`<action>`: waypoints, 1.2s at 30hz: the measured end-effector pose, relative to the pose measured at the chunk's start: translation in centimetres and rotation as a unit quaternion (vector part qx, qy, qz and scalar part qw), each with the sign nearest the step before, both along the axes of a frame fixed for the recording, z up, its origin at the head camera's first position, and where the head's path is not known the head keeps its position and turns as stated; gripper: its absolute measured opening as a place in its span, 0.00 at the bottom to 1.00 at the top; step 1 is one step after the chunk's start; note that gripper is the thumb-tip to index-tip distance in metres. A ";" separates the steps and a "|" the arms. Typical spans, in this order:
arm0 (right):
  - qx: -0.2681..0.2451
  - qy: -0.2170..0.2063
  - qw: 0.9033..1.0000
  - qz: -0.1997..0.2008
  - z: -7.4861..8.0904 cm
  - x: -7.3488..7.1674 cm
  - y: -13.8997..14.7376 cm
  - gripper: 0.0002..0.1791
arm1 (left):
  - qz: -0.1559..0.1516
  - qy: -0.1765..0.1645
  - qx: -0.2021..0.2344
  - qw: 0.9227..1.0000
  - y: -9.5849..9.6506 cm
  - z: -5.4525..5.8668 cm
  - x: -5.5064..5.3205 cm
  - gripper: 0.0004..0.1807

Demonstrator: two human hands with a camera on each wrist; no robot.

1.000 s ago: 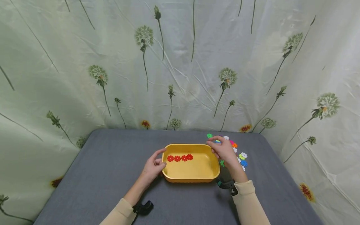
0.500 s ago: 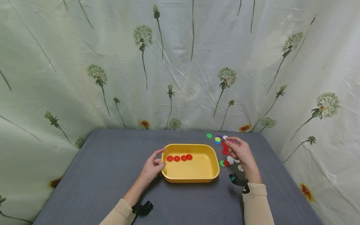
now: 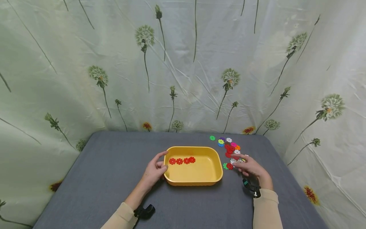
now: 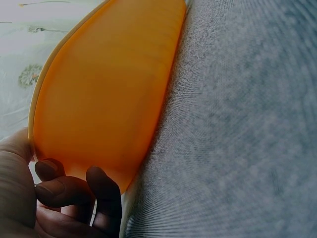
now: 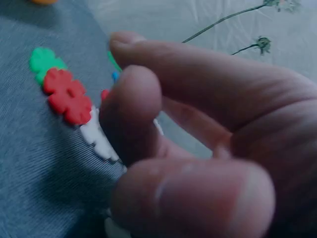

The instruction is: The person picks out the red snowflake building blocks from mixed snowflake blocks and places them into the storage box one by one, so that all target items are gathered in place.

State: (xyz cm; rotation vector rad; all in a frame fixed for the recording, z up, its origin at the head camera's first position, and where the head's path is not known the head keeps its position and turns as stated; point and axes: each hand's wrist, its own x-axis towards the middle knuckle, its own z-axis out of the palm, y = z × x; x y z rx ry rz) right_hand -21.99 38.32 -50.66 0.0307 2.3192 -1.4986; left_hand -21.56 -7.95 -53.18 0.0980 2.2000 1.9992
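Note:
In the head view my left hand (image 3: pixel 152 173) grips the left end of a yellow plastic tray (image 3: pixel 197 175), thumb and fingers at its rim. The left wrist view shows the curled fingers (image 4: pixel 64 191) against the tray's orange-looking wall. Several red flower-shaped discs (image 3: pixel 179 161) lie in a row inside the tray. To the tray's right my right hand (image 3: pixel 253 168) hovers over a scatter of flower discs, thumb and fingers apart, with nothing seen between them. Nearest its fingertips are a red disc (image 5: pixel 68 96) partly over a green disc (image 5: pixel 44 62), and a white disc (image 5: pixel 99 139).
The loose discs stretch toward the table's back edge: a green disc (image 3: pixel 212 138), a white disc (image 3: pixel 229 140), an orange disc (image 3: pixel 237 147) and several red ones (image 3: pixel 230 149). Some are hidden under my right hand. A grey cloth covers the table (image 3: pixel 114 171); a floral curtain (image 3: pixel 188 73) hangs behind.
My right hand has moved from the tray's right rim rightward, then down toward the near end of the loose discs. The left hand keeps its hold on the tray.

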 end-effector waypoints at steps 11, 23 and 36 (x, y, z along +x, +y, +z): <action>0.107 0.012 0.994 0.009 0.1 0.0 -2.2 0.28 | 0.003 -0.001 0.001 1.000 0.0 0.1 0.1 0.35; 0.137 0.029 0.988 -0.065 -0.6 -0.4 -2.4 0.16 | -0.002 0.003 0.005 1.000 -0.1 0.1 0.2 0.35; 0.061 0.076 0.993 -0.069 2.5 -0.6 -3.5 0.22 | 0.001 -0.001 0.003 1.000 0.0 0.2 0.2 0.34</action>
